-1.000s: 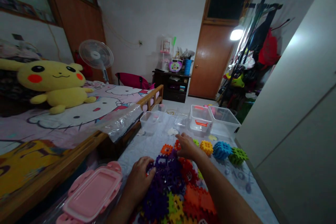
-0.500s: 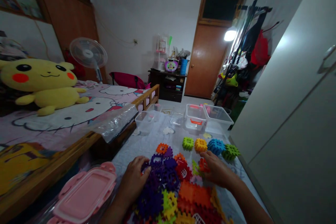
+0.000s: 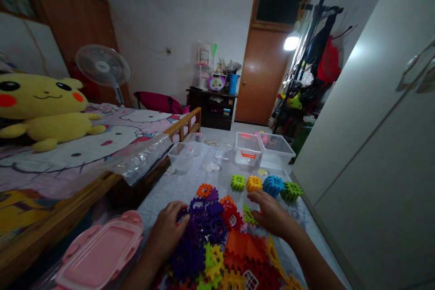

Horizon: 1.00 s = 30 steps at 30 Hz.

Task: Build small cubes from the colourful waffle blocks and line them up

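Note:
At the left side of a heap of purple interlocking plastic tiles [image 3: 207, 226] is my left hand [image 3: 170, 226]. Its fingers are slightly bent, touching the edge tiles, with thumb and forefinger apart. My right hand [image 3: 272, 213] hovers at the right of the heap, thumb and fingers apart. A yellow-green triangular tile [image 3: 248, 214] lies beside its thumb. Red tiles [image 3: 231, 217] with a white lattice, orange tiles [image 3: 246, 245] and yellow tiles [image 3: 215, 262] spread between my forearms. Behind the right hand stand built cubes: green [image 3: 238, 183], yellow [image 3: 254, 184], blue [image 3: 273, 186] and darker green [image 3: 292, 191].
Clear plastic boxes [image 3: 277, 152] line the table's far end, one with orange handles [image 3: 248, 155]. A pink lid [image 3: 102, 251] lies at the left. Alongside is a bed with a wooden rail [image 3: 188, 127] and a yellow plush toy [image 3: 50, 108]. A pale wardrobe [image 3: 367, 145] borders the right.
The view has turned slightly right. A red tile that showed under my right fingers is out of sight now. My left hand keeps its place by the purple tiles.

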Tool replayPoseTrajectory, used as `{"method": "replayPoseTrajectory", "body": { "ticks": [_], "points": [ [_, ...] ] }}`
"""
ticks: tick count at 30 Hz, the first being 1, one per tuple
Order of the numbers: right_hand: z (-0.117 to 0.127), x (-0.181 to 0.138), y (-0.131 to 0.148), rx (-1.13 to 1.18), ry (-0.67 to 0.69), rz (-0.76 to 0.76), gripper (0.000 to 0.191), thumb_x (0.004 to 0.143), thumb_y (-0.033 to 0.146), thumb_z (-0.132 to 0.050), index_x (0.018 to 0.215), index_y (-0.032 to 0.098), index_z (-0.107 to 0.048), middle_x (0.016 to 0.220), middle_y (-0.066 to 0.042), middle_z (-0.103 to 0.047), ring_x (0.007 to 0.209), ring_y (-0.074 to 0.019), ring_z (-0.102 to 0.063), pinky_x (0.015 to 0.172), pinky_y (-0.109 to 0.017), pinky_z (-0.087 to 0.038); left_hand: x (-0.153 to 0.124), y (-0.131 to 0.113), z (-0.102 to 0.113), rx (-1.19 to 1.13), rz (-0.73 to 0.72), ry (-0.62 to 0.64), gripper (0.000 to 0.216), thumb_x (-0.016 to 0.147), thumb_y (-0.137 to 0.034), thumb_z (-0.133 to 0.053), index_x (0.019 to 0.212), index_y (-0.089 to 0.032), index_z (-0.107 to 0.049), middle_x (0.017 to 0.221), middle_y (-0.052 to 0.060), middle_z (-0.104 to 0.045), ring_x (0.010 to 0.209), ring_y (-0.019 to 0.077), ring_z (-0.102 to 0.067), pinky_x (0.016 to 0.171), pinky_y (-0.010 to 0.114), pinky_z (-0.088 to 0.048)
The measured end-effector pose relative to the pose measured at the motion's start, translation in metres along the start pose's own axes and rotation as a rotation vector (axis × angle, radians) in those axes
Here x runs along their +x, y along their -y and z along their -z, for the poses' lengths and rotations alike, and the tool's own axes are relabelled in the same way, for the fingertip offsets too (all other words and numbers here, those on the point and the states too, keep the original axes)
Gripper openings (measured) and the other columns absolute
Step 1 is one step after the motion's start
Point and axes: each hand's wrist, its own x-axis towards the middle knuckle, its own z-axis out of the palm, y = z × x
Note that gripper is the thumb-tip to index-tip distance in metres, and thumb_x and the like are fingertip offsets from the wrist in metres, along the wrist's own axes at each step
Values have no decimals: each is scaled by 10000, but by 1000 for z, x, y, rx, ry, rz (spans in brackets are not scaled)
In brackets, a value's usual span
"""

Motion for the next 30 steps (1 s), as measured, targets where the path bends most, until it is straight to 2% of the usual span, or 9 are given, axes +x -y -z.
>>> {"method": "replayPoseTrajectory", "body": {
  "ticks": [3,5,9,11,16,20,26,30],
  "points": [
    [-15,18,31,40,34,97,308,829,97,-462,1063,167,-649,1072,-84,-656,1046,-173,-579,923,-253,-411,0,1,0,0,-9,4,262,801,-355,-502,947,-213,-666,1057,71,-666,1036,240,-607,972,400,-449],
    [-28,28,44,-21,81,66,284,816,62,-433,940,145,-675,983,-99,-662,926,-172,-610,811,-241,-431,0,1,0,-4,-20,4,257,804,-354,-499,941,-215,-666,1050,69,-667,1033,238,-606,971,400,-449],
    [-41,38,49,-55,137,66,190,761,61,-515,777,149,-683,853,-72,-670,781,-159,-616,690,-217,-412,0,-2,1,-10,-13,5,256,807,-344,-492,949,-212,-659,1057,73,-664,1038,242,-597,977,412,-442],
    [-39,40,46,-70,134,69,215,771,55,-504,807,159,-689,869,-68,-676,813,-165,-618,709,-221,-410,-1,-4,2,-9,-8,16,257,809,-338,-489,952,-206,-657,1064,77,-662,1045,246,-593,982,417,-436],
    [-34,49,39,-133,92,74,417,797,-11,-410,1090,170,-644,1101,-96,-642,1019,-194,-583,838,-258,-401,-1,-6,3,1,-3,24,258,809,-340,-491,957,-203,-652,1069,80,-659,1049,250,-591,984,424,-431],
    [-34,54,37,-187,151,138,375,793,7,-457,1067,182,-644,1113,-84,-631,996,-203,-580,849,-282,-402,-1,-6,4,1,-3,33,258,812,-333,-490,965,-204,-653,1076,79,-655,1056,246,-589,983,418,-432],
    [-31,53,32,-242,185,127,293,771,37,-499,994,154,-651,1074,-106,-602,976,-226,-564,810,-304,-421,-1,-7,5,7,-1,36,255,804,-327,-495,961,-202,-653,1074,79,-657,1056,245,-593,981,414,-434],
    [-31,52,31,-239,203,172,318,734,45,-567,1016,170,-641,1155,-88,-586,1023,-219,-540,885,-301,-399,-1,-6,4,5,-3,44,249,807,-321,-490,957,-202,-649,1076,81,-657,1057,247,-588,987,421,-429]
  ]
}}
